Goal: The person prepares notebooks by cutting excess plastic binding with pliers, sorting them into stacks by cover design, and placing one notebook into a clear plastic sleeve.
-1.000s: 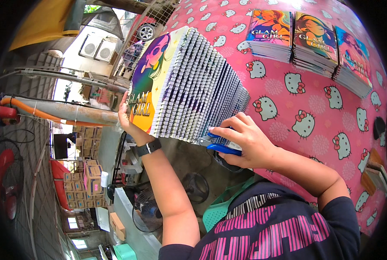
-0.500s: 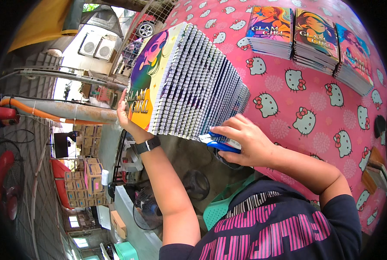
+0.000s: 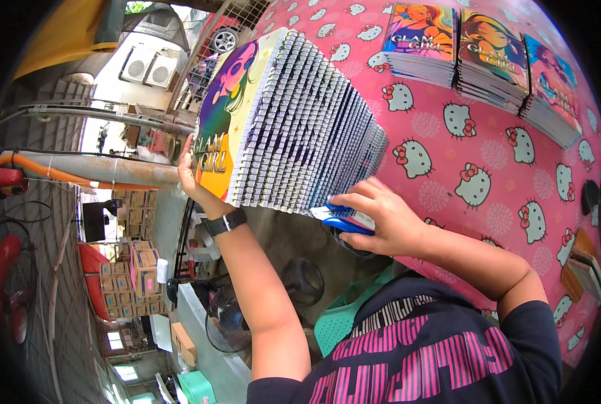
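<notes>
A tall stack of spiral-bound notebooks (image 3: 300,128) rises at the table's edge, its coil bindings facing me and a colourful illustrated cover outermost on the left. My left hand (image 3: 188,176), with a dark watch on the wrist, holds the stack from its cover side; part of the fingers is hidden behind the cover. In my right hand (image 3: 381,215) are blue-handled pliers (image 3: 346,224), gripped with the jaws at the lower ends of the coils. The jaw tips are too small to tell whether they are closed on a wire.
Three shorter notebook piles (image 3: 492,60) stand at the far right of the pink cat-print tablecloth (image 3: 442,195). A green plastic chair (image 3: 337,326) is close by my body. On the left are a fan (image 3: 228,316), stacked cartons (image 3: 129,289) and a grey pipe (image 3: 125,172).
The notebook stack and my left hand have shifted slightly up and left in view. My right hand keeps the pliers at nearly the same spot on the coils.
</notes>
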